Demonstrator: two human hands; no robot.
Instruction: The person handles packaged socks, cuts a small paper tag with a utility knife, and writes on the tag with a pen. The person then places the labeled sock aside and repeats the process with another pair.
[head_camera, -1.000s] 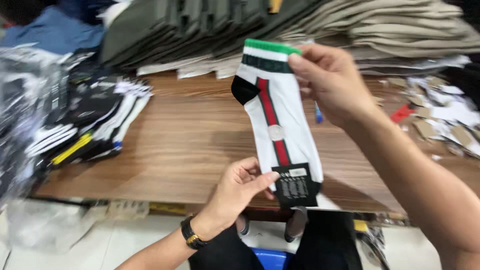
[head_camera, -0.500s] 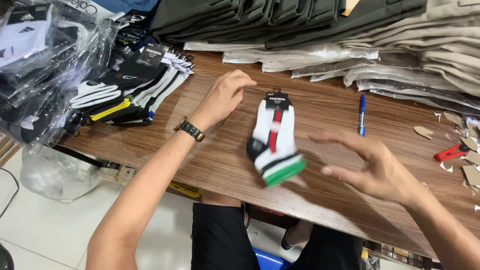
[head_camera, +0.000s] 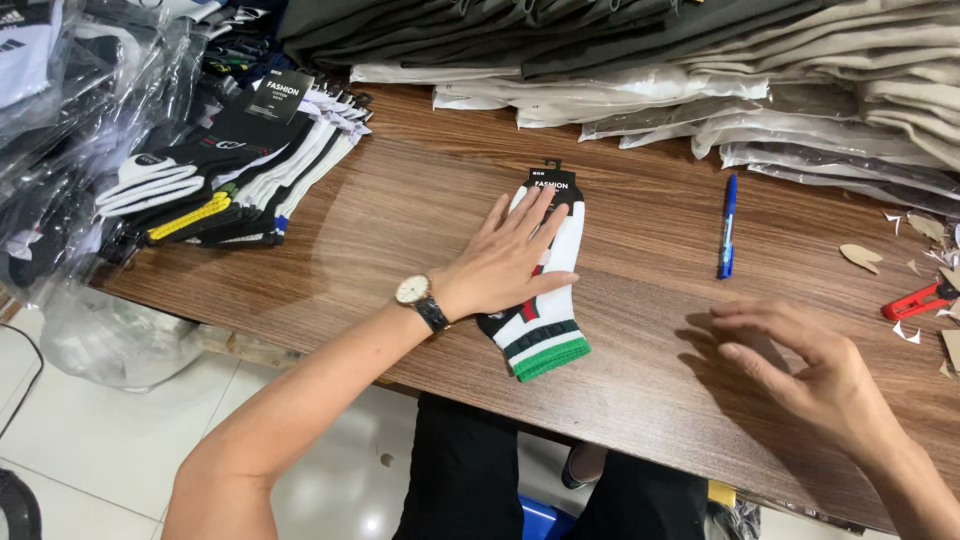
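A white sock (head_camera: 553, 322) with a red stripe, a green and black cuff and a black card tag lies flat on the wooden table (head_camera: 420, 205). My left hand (head_camera: 510, 255), with a wristwatch on the wrist, rests palm down on the sock, fingers spread. My right hand (head_camera: 800, 365) hovers over the table to the sock's right, fingers apart, holding nothing.
A fanned stack of tagged socks (head_camera: 225, 175) lies at the left, beside plastic-wrapped bundles (head_camera: 60, 120). Folded garments (head_camera: 700, 70) are piled along the back. A blue pen (head_camera: 727, 240) lies right of the sock. A red cutter (head_camera: 920, 300) and paper scraps sit at the far right.
A second ago both hands held the sock up. It now lies flat on the table; my left hand has moved onto it and my right hand has drawn away to the right.
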